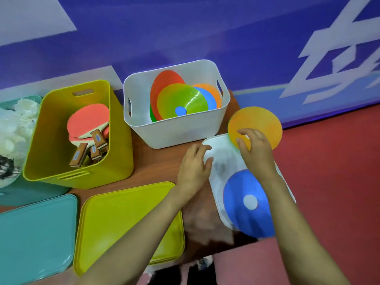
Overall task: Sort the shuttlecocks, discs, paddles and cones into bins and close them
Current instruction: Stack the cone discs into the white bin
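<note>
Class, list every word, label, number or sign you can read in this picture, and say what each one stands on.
No text here can be read.
Large white strokes on the purple wall banner: cut off by the frame and blurred, unreadable.
Blue oval labels on the paddle handles: too small and blurred to read.

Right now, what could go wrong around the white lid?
1. Blue flat disc lies on the white plastic lid; lifting the lid may drop it.
2. Lid seems to overhang the wooden table; the left hand pressing could tip it.
3. Right hand pinches the orange flat disc by its rim; may slip.
</note>
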`<state>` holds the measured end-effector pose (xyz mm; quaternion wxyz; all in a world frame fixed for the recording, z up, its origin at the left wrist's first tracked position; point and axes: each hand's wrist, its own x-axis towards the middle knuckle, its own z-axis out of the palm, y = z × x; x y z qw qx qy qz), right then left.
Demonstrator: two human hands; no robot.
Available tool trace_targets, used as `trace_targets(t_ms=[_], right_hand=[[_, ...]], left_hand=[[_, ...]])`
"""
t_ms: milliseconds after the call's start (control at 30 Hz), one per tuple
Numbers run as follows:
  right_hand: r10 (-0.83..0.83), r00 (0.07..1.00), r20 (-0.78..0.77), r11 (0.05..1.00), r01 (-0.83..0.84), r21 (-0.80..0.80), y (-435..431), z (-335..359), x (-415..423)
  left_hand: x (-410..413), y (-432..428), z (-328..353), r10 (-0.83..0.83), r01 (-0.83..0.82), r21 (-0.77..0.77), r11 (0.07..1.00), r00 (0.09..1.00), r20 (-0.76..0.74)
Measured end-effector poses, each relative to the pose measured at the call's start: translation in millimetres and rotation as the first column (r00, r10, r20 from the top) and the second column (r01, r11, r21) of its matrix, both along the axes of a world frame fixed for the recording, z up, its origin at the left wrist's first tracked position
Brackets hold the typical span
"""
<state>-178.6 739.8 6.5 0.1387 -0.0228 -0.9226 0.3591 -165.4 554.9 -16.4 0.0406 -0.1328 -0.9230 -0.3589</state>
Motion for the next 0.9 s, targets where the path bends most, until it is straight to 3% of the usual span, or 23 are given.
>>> trace_targets(t_ms=[100,200,367,533,633,800,900], right_hand=[[-0.084,0.969,0.233,0.992,0.058,0.116,29,-31,32],[-0.231,0.844,0.484,0.961,0.121,0.249,47,-52,60],[-0.293,0.730,0.617,0.944,0.116,0.310,55,-65,87],[-0.310,0.787,0.533,0.937,0.160,0.309,53,-72,94],[-0.289,0.848,0.444,0.952,0.206,0.226,49,-73,94],[-0.233,0.909,0.345,0.972,0.225,0.064,35,-68,87],[-0.182,0.941,0.286,0.983,0.179,0.038,21,-61,76]], left_hand=[[23,19,-24,0.005,0.000,-0.014,1.000,0.946,0.323],[43,35,-44,0.064,-0.023,-0.074,0.997,0.783,0.619],[72,51,-57,0.018,-0.176,0.092,0.980,0.542,0.840],[86,49,-71,0.077,-0.320,0.123,0.939,0.546,0.834],[85,31,-73,0.193,-0.395,0.083,0.915,0.608,0.770],[78,-9,-67,0.292,-0.601,0.221,0.768,0.635,0.715],[72,-36,-70,0.362,-0.640,0.299,0.707,0.692,0.624]])
